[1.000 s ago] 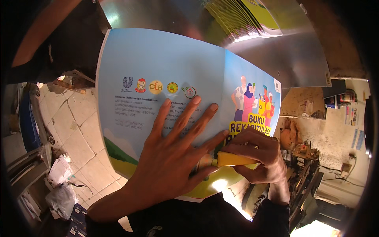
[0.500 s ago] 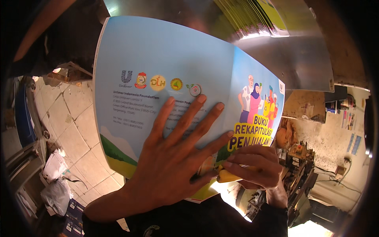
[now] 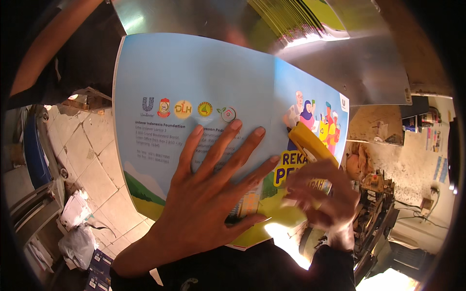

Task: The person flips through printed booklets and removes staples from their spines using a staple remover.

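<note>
A wide booklet point(image 3: 194, 63) lies spread with its cover up, a light blue panel on the left and an illustrated panel of cartoon people on the right. Across it my left hand point(image 3: 208, 189) rests flat with fingers spread, beside the fold. Over the right panel my right hand point(image 3: 325, 194), blurred by motion, has curled fingers around the lower end of a yellow stapler point(image 3: 313, 140). The stapler tilts, its upper end pointing up and left toward the fold. Its grip is partly hidden by the fingers.
Beyond the booklet, a stack of green-edged booklets point(image 3: 286, 22) sits on a shiny metal surface point(image 3: 208, 19). Another person's arm point(image 3: 48, 53) shows at upper left. A plastic bag point(image 3: 77, 245) and papers lie on the tiled floor point(image 3: 87, 155). Dark machinery point(image 3: 374, 203) stands at right.
My right hand has brought the yellow stapler up from the fold's lower end to over the right panel, turning it upright. My left hand stays flat on the booklet, shifted slightly left in view.
</note>
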A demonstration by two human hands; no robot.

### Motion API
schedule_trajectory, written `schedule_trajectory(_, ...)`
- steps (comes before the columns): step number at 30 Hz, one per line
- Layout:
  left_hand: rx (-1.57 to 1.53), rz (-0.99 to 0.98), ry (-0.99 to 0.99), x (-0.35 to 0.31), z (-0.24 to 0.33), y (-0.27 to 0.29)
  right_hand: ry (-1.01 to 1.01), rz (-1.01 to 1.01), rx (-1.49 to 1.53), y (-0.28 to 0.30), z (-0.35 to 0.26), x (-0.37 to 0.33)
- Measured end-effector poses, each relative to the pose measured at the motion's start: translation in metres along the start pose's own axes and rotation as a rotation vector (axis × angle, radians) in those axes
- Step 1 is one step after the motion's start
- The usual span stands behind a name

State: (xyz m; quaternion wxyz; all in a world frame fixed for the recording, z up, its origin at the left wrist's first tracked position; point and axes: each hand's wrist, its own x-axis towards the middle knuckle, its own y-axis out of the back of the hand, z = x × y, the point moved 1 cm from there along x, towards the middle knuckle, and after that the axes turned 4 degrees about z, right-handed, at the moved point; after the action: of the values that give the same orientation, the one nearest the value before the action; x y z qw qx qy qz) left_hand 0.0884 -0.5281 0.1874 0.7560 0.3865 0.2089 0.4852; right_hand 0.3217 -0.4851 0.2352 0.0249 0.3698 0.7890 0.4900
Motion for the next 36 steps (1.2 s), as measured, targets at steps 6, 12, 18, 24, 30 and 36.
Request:
schedule_trajectory(6,0.001,-0.009,0.017,0.002,-0.002,0.003,0.203,-0.228,-0.288,-0.019,-0.017,0.008)
schedule_trajectory(12,-0.028,0.010,0.016,-0.001,-0.005,-0.003,0.022,-0.335,-0.174,-0.024,-0.018,0.019)
schedule_trajectory(18,-0.021,0.001,0.005,0.000,-0.005,-0.003,-0.363,-0.154,0.160,-0.035,-0.018,0.008)
schedule_trajectory(24,-0.063,0.015,-0.036,0.008,0.001,0.006,-0.300,-0.434,0.355,0.030,-0.026,0.000)
schedule_trajectory(30,0.080,0.074,-0.089,0.013,0.006,0.011,-0.232,-0.349,0.035,0.063,-0.026,-0.011)
schedule_trajectory(36,0.190,0.133,-0.065,0.018,0.002,-0.006,-0.379,-0.032,-0.288,0.023,0.018,0.015)
